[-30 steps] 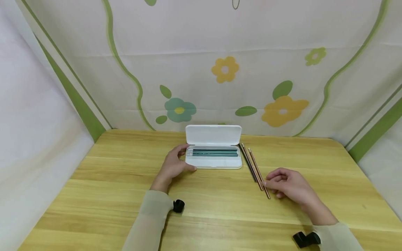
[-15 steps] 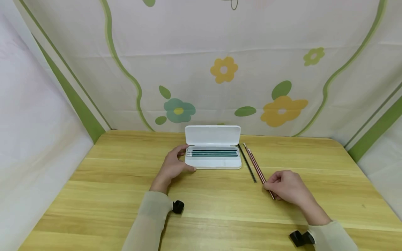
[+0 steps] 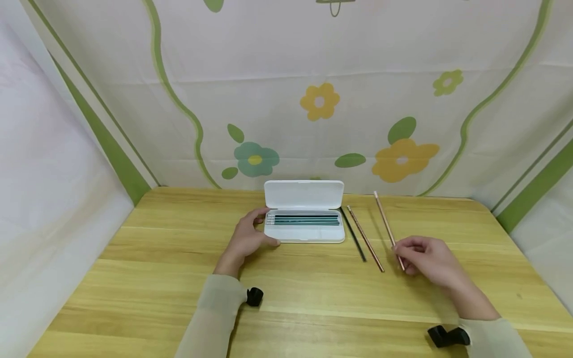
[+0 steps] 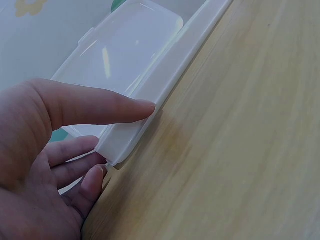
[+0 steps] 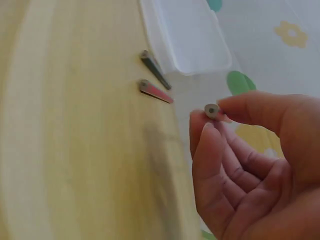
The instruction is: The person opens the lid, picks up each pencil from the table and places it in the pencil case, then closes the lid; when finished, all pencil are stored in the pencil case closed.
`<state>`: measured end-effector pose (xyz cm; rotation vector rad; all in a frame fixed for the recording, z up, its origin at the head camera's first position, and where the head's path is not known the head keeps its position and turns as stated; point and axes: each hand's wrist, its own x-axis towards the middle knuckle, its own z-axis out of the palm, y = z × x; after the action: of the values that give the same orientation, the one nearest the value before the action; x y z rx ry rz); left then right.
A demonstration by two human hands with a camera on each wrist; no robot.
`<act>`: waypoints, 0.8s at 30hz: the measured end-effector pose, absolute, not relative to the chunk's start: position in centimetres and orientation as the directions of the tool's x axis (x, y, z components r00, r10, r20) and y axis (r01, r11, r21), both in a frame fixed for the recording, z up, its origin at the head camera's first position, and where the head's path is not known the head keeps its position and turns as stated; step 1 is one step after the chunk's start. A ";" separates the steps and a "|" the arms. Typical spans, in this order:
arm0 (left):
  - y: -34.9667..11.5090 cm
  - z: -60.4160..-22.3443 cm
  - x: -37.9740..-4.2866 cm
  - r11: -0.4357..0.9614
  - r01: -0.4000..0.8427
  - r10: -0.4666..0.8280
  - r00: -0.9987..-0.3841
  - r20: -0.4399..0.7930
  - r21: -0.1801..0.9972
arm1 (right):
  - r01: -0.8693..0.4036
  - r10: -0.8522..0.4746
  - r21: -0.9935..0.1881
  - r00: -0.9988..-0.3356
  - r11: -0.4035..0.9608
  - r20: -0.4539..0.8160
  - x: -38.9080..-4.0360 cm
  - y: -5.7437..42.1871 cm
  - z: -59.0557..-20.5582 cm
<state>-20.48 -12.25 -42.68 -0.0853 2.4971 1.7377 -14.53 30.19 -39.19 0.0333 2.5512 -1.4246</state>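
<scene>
An open white pencil case lies at the back of the table, its lid raised behind it. Several green pencils lie side by side along its rear half. My left hand holds the case by its left end, thumb along the front wall and the other fingers round the end and back. Between thumb and fingertips, my right hand pinches a copper-coloured pencil above the table, its flat unsharpened end facing the right wrist camera.
Right of the case, a dark green pencil and a reddish-brown pencil lie slanted on the wooden table. Behind the table hangs a flower-patterned cloth; a pale cloth closes off the left side.
My right hand first gathered two copper-coloured pencils together; now one is lifted up and to the right, while the other lies back near the dark green pencil. My left hand stays on the case.
</scene>
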 end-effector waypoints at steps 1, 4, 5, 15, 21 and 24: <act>-12.3 -42.7 -20.5 0.349 -0.102 0.009 -0.994 -0.112 0.932 | 0.113 -0.078 -0.849 -0.981 0.517 -0.178 -14.6 30.4 -39.0; -12.3 -42.6 -20.6 0.354 -0.102 0.005 -0.994 -0.111 0.930 | 0.066 -0.069 -0.865 -0.991 0.497 -0.116 -14.9 30.6 -38.3; -12.3 -42.5 -20.7 0.355 -0.101 0.005 -0.994 -0.109 0.929 | 0.055 -0.067 -0.867 -0.993 0.496 -0.102 -15.0 30.5 -38.1; -11.8 -42.8 -20.6 0.336 -0.093 0.013 -0.995 -0.104 0.937 | -0.061 -0.086 -0.842 -0.996 0.536 0.017 -16.9 27.7 -36.3; -11.8 -42.6 -20.7 0.340 -0.097 0.010 -0.994 -0.107 0.935 | -0.095 -0.122 -0.808 -0.992 0.581 0.030 -18.7 25.2 -36.5; -11.9 -42.6 -20.6 0.347 -0.101 0.005 -0.994 -0.110 0.932 | -0.123 -0.162 -0.779 -0.986 0.614 0.028 -19.8 23.8 -36.9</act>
<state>-20.63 -11.93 -42.59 -0.0891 2.5005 1.7411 -19.80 23.79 -36.93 -0.2465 2.7816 -1.3378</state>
